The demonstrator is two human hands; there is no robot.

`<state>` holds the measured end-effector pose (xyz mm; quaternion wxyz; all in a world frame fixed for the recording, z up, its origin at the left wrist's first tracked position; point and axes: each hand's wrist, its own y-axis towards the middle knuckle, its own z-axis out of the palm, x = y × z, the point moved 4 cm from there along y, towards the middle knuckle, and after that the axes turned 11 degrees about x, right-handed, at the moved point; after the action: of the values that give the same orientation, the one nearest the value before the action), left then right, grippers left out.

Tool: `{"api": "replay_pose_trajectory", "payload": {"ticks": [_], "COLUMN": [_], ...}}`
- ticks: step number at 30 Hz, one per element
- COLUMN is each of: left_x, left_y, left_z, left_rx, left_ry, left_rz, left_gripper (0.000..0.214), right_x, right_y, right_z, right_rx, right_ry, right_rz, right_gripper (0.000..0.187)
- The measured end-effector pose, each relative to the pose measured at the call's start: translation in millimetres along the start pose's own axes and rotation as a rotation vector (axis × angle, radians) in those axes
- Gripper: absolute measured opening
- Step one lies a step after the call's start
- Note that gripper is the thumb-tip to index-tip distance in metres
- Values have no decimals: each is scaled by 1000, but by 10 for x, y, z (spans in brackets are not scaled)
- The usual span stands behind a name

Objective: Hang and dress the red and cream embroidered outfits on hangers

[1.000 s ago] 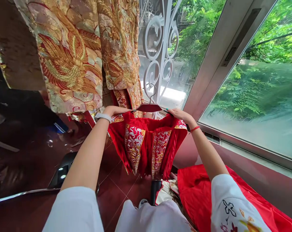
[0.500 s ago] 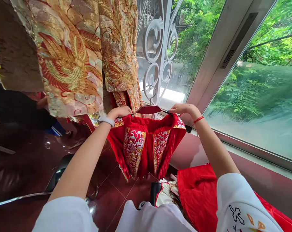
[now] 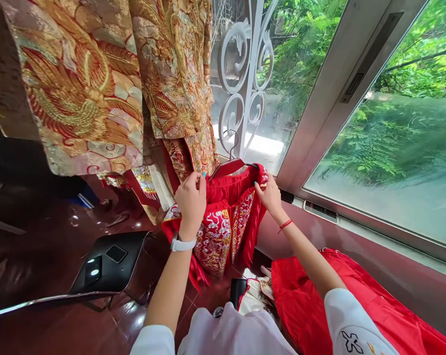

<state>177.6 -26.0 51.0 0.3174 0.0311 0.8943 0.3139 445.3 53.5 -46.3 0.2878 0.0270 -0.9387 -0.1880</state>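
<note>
A red skirt [image 3: 213, 241] with silver and gold embroidered panels hangs tilted from a dark red hanger [image 3: 228, 167], its wire hook up by the white scrollwork. My left hand [image 3: 191, 202] pinches the left end of the gathered waistband, thumb and fingers pressed together near the hanger. At the waistband's right end, my right hand [image 3: 270, 195] grips the red fabric between thumb and fingers. The far side of the waistband and part of the hanger's arms are hidden by cloth and hands.
Gold embroidered garments [image 3: 85, 98] hang at the left, close to my left hand. White metal scrollwork [image 3: 251, 79] stands before the window. A phone [image 3: 321, 211] lies on the sill. Red cloth [image 3: 300, 296] is spread low right; a black chair [image 3: 114, 261] stands low left.
My left hand has moved right and inward from the hanger's end onto the waistband. My right hand has come down and inward onto the skirt's edge. The skirt has turned slightly.
</note>
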Motion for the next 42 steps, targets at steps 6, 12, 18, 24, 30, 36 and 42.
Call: {"api": "replay_pose_trajectory", "payload": {"ticks": [6, 12, 18, 24, 30, 36, 42], "left_x": [291, 457, 544, 696, 800, 798, 794], "left_y": [9, -27, 33, 99, 149, 140, 192], "left_z": [-58, -37, 32, 58, 32, 80, 68], "left_rx": [324, 523, 504, 471, 473, 465, 452], "left_ry": [89, 265, 350, 292, 237, 258, 296], "left_rz": [192, 62, 111, 94, 108, 77, 81], "left_gripper": [30, 45, 45, 47, 48, 46, 41], "right_x": [-66, -133, 254, 475, 200, -164, -458], "right_y": [98, 258, 684, 779, 577, 461, 327], "right_z": [157, -33, -594, -518, -468, -490, -336], "right_rx": [-80, -168, -109, 419, 432, 168, 287], "right_ry": [141, 255, 77, -108, 47, 56, 87], "right_rz": [7, -106, -149, -309, -237, -154, -317], "right_gripper": [67, 59, 46, 51, 57, 76, 90]}}
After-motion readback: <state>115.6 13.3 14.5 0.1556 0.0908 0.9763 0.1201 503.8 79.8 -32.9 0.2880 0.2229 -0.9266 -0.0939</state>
